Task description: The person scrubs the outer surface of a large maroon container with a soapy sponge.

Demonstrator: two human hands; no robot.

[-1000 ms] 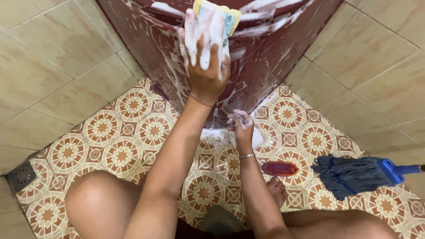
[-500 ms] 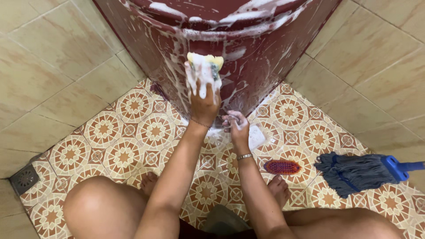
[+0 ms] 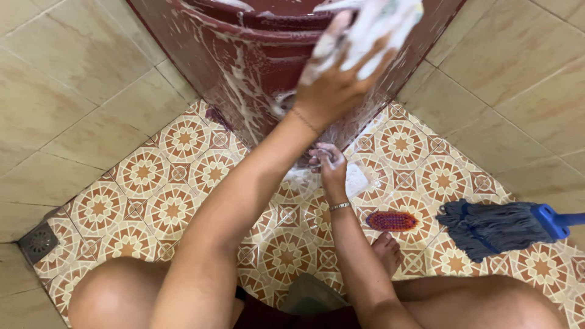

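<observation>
The left hand [image 3: 332, 91], fingers clamped on a foamy sponge [image 3: 378, 27], scrubs the dark red tub [image 3: 244, 67] high up. Suds streak most of its wall; rinsing remains. The right hand [image 3: 331, 170], fingers curled together, rests at the tub's base.

- The left hand [image 3: 334, 85], half a second ago low on the front of the dark red, foam-streaked plastic barrel [image 3: 244, 61], has swung up and to the right, near the rim.
- The soapy yellow sponge [image 3: 381, 21] in its fingers went with it and now shows blurred.
- The left forearm now slants across the barrel's front.
</observation>
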